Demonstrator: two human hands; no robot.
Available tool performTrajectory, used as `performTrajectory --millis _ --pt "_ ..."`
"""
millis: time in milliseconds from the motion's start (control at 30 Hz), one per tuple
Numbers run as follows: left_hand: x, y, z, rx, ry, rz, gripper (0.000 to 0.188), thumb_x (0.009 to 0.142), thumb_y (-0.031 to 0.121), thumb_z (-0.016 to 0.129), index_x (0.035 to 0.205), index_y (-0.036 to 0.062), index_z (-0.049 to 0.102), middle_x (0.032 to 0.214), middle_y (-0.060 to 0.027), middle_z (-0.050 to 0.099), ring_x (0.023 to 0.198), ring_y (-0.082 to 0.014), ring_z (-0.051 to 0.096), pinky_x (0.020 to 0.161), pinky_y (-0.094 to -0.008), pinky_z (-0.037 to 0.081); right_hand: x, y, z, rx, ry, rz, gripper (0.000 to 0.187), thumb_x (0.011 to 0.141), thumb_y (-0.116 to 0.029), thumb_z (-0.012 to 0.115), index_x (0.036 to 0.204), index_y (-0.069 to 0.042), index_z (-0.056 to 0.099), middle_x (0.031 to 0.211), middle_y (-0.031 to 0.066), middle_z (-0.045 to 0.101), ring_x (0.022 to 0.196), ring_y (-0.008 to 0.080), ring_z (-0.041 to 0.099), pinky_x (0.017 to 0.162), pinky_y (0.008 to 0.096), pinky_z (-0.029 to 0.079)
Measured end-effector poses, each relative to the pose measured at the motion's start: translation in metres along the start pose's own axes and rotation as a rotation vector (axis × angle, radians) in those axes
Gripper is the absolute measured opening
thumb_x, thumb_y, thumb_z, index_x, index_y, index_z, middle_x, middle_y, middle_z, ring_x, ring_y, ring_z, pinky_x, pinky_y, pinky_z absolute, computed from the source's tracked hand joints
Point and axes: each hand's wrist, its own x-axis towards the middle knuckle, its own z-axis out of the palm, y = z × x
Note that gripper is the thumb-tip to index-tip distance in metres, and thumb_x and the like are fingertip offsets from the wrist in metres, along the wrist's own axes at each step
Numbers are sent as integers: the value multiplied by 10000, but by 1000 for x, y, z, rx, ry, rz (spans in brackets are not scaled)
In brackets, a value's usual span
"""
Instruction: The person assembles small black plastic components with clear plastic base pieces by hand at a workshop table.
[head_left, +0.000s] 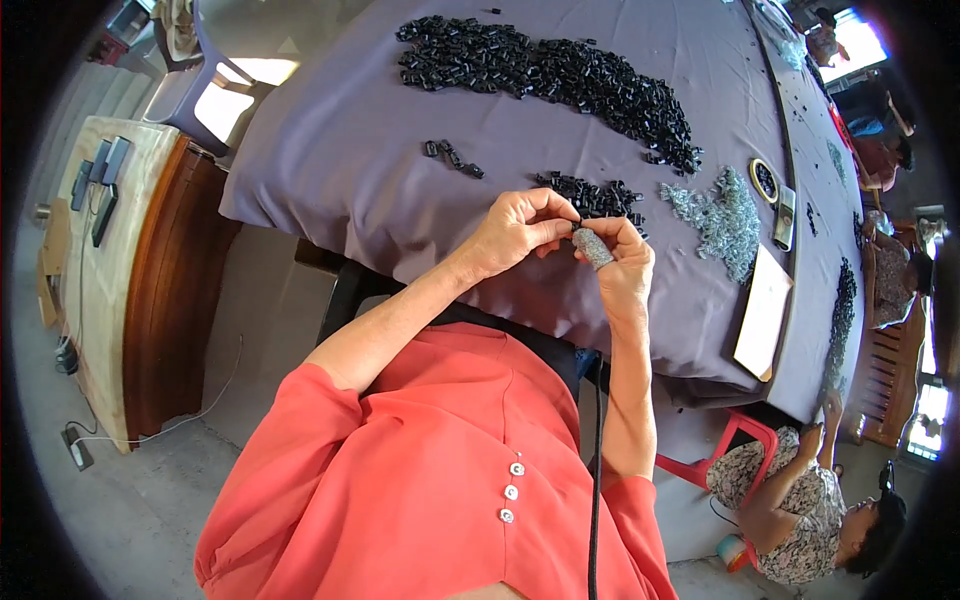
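Observation:
My left hand point(510, 237) is closed in a pinch over the table's near edge, its thumb and forefinger on a small black piece point(575, 226). Against it from the other side is my right hand point(628, 272), with fingers bent inward and meeting the same piece. A speckled silvery-grey covering point(593, 249) sits where my right thumb is; whether it is a wrap or a separate object, I cannot tell. Just beyond my fingertips lies a small pile of black plastic pieces point(590, 195). To the right of it is a heap of clear small parts point(728, 222).
A long heap of black pieces point(560, 75) spreads across the grey tablecloth point(330, 120). On the right are a tape roll point(764, 181) and a pale board point(764, 315). A co-worker point(800, 500) sits at lower right. At left stands a wooden cabinet point(165, 280).

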Motion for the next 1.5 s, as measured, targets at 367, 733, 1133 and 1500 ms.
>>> performTrajectory --millis 367,733,1133,1500 --pt "-3 4 1 94 1 7 60 872 48 559 910 39 605 763 7 591 645 -47 505 548 -187 411 -2 2 1 31 -24 41 119 770 88 619 850 2 599 784 54 636 664 92 579 609 213 474" --pt "-4 5 -5 -26 -167 -30 38 868 38 576 842 61 590 750 26 576 612 -29 454 515 -174 361 0 9 -6 293 -146 145 134 737 49 661 738 -25 550 729 52 582 591 97 525 538 213 435" --pt "-6 7 -8 -69 -245 -17 9 852 45 608 852 37 605 702 13 545 566 -52 433 505 -190 352 -5 9 2 322 -130 101 188 698 13 728 686 -52 552 678 12 565 577 58 492 486 187 377" --pt "-7 10 -10 -70 -242 -74 28 854 49 603 874 46 584 706 9 547 573 -53 450 513 -187 367 -4 7 4 208 -174 85 269 694 -56 776 725 -73 510 653 -40 523 562 32 469 494 176 371"
